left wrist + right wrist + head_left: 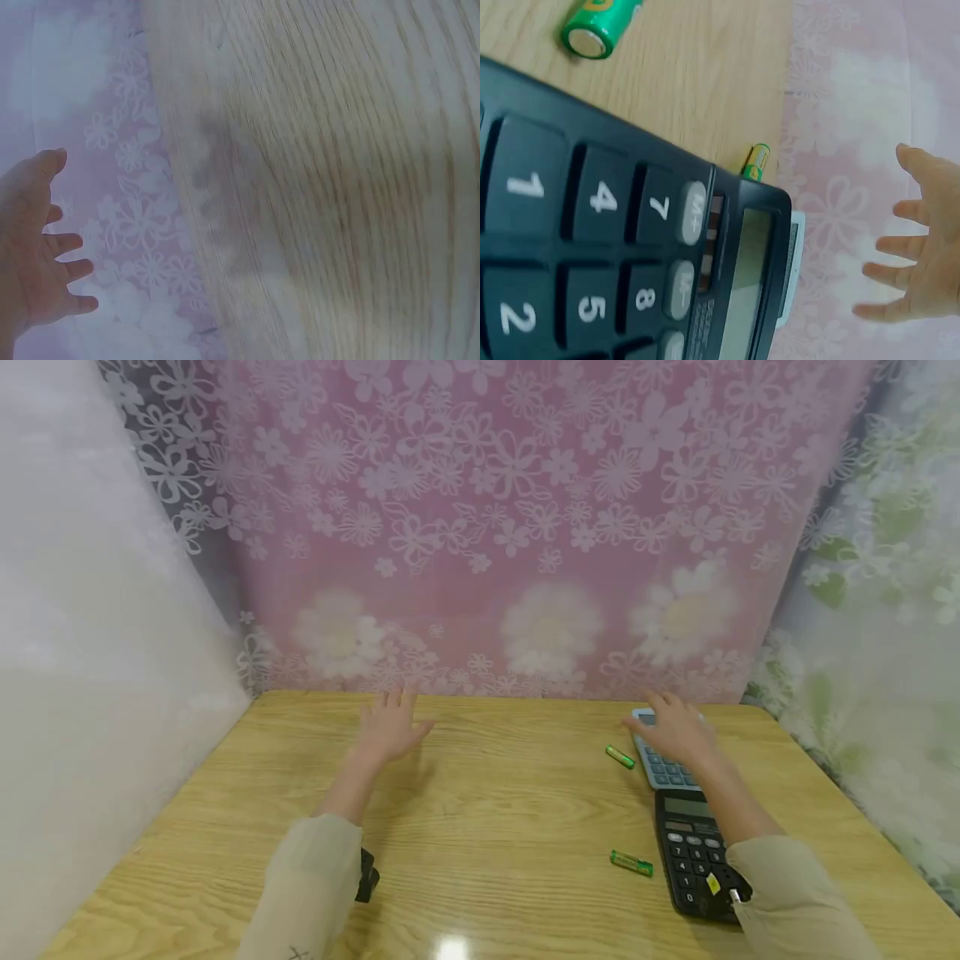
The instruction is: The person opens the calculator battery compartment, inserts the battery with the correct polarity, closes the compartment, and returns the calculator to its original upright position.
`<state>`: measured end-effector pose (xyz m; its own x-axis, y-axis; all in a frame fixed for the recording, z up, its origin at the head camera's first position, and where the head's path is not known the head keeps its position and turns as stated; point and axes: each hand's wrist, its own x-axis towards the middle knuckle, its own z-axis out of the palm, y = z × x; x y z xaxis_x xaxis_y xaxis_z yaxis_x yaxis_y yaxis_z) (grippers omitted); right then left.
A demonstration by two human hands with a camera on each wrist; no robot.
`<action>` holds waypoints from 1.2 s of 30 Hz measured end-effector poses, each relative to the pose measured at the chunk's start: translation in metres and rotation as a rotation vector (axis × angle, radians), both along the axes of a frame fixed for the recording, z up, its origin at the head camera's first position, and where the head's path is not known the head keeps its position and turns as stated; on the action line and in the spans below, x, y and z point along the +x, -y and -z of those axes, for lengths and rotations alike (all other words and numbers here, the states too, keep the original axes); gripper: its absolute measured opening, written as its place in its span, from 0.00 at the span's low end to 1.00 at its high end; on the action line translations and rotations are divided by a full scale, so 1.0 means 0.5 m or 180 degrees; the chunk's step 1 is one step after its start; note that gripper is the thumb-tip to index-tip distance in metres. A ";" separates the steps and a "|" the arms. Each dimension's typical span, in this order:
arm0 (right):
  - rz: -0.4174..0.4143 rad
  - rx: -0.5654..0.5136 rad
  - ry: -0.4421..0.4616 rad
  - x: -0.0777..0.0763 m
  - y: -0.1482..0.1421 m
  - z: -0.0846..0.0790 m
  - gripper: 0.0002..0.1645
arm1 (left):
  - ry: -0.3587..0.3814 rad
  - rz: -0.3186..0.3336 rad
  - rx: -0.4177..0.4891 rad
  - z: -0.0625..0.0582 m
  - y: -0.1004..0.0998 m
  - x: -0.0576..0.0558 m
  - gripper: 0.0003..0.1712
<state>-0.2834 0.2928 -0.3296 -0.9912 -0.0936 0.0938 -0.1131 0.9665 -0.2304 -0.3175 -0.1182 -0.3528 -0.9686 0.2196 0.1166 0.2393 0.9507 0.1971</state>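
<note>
The left hand (390, 727) hovered open over bare table (487, 827); the right hand (675, 731) spread empty above the grey calculator (663, 768). Both green batteries (620, 757) lay loose, seemingly nothing fitted yet.

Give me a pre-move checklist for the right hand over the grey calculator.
1. Right hand empty, fingers spread: ok.
2. Right hand above grey calculator: ok; contact cannot tell.
3. Left hand empty, away from the other items: ok.
4. Far battery apart from the grey calculator, beside its left edge: ok.
5. Near battery apart from black calculator: ok.
6. Gap between the two calculators: cannot tell, they look end to end and the forearm hides part.
</note>
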 end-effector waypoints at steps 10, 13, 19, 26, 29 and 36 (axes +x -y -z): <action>-0.0482 -0.0330 0.0059 0.016 -0.048 -0.001 0.40 | 0.0111 0.0353 0.0101 -0.017 -0.078 0.020 0.30; -0.0531 -0.0330 0.0065 0.022 -0.062 0.001 0.37 | 0.0071 0.0481 0.0159 -0.018 -0.097 0.030 0.24; -0.0482 -0.0333 0.0141 0.030 -0.089 -0.006 0.31 | 0.0161 0.0653 0.0290 -0.026 -0.141 0.054 0.21; -0.0575 -0.0329 0.0224 0.045 -0.127 -0.013 0.24 | 0.0350 0.1062 0.0267 -0.029 -0.209 0.087 0.15; -0.0628 -0.0439 0.0377 0.053 -0.146 -0.013 0.19 | 0.0288 0.1311 0.0247 -0.028 -0.245 0.104 0.14; -0.0541 -0.0510 0.0741 0.072 -0.178 -0.007 0.16 | 0.0218 0.1785 0.0113 -0.030 -0.322 0.151 0.12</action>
